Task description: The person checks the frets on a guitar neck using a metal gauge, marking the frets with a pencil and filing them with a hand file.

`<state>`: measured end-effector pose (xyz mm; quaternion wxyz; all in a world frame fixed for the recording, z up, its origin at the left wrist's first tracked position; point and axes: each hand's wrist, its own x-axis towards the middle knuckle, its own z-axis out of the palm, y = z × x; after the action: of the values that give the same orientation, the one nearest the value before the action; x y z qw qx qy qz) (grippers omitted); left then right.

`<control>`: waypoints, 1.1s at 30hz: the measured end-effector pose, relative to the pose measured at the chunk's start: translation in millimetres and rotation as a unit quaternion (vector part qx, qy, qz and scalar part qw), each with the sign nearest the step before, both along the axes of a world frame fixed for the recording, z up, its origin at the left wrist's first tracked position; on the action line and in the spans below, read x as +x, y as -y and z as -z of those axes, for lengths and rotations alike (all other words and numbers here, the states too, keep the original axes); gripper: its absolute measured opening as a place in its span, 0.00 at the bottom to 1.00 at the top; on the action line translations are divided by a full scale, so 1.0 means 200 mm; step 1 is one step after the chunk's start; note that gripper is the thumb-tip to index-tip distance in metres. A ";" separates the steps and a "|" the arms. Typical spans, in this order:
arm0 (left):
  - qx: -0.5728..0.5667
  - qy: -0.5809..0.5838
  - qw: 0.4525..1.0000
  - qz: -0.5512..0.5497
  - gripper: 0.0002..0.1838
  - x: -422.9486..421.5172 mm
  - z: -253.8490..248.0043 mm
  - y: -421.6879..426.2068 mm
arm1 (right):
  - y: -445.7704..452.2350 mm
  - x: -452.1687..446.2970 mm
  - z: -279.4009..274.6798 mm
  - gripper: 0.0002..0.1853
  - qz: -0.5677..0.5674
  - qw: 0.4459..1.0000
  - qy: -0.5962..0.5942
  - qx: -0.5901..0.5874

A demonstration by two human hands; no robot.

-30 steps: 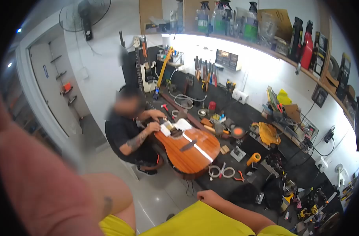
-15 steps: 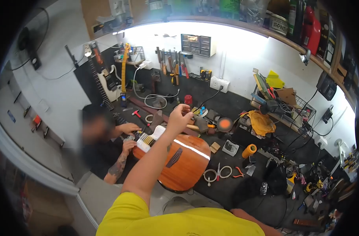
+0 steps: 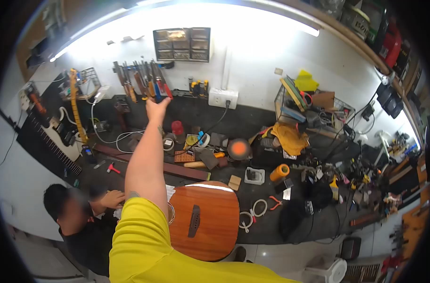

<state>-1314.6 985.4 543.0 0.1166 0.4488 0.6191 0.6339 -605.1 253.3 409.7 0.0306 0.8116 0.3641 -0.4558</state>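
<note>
My left hand (image 3: 157, 109) is stretched up to the tools hanging on the wall, its thumb apart from its fingers. It is at the lower ends of the handles, nearest a red-handled tool (image 3: 167, 91) and a few with wooden or dark handles (image 3: 138, 83); whether it touches one, I cannot tell. Below my arm lies an acoustic guitar body (image 3: 215, 221), reddish brown with a dark bridge (image 3: 194, 220), partly covered by my yellow sleeve. My right hand is out of view.
At the lower left a person (image 3: 85, 236) in black has a hand (image 3: 112, 199) near the guitar. A red-headed hammer (image 3: 113, 168), an orange bottle (image 3: 279, 171), coiled cables (image 3: 259, 207) and orange-handled pliers (image 3: 274, 203) lie on the bench. A wire basket (image 3: 337, 115) stands behind.
My left hand has moved from above the guitar up and forward to the wall tools. The view has shifted right, and the co-worker appears lower and further left.
</note>
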 end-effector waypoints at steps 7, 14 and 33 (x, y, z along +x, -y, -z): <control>-0.106 -0.045 0.992 -0.055 0.75 0.09 -0.29 -0.03 | 0.07 -0.12 -0.04 0.17 0.051 0.999 0.005 -0.019; -0.207 -0.050 0.970 -0.121 0.74 0.20 -0.38 -0.05 | 0.05 -0.21 -0.04 0.17 0.066 0.998 0.004 -0.018; -0.120 -0.125 0.971 -0.162 0.19 0.05 -0.28 -0.07 | 0.10 -0.39 -0.05 0.16 0.081 0.997 -0.004 -0.002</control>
<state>-1303.9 998.6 598.5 -0.0128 0.4012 0.7647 0.5041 -682.4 233.7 419.1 -0.0059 0.8366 0.2965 -0.4606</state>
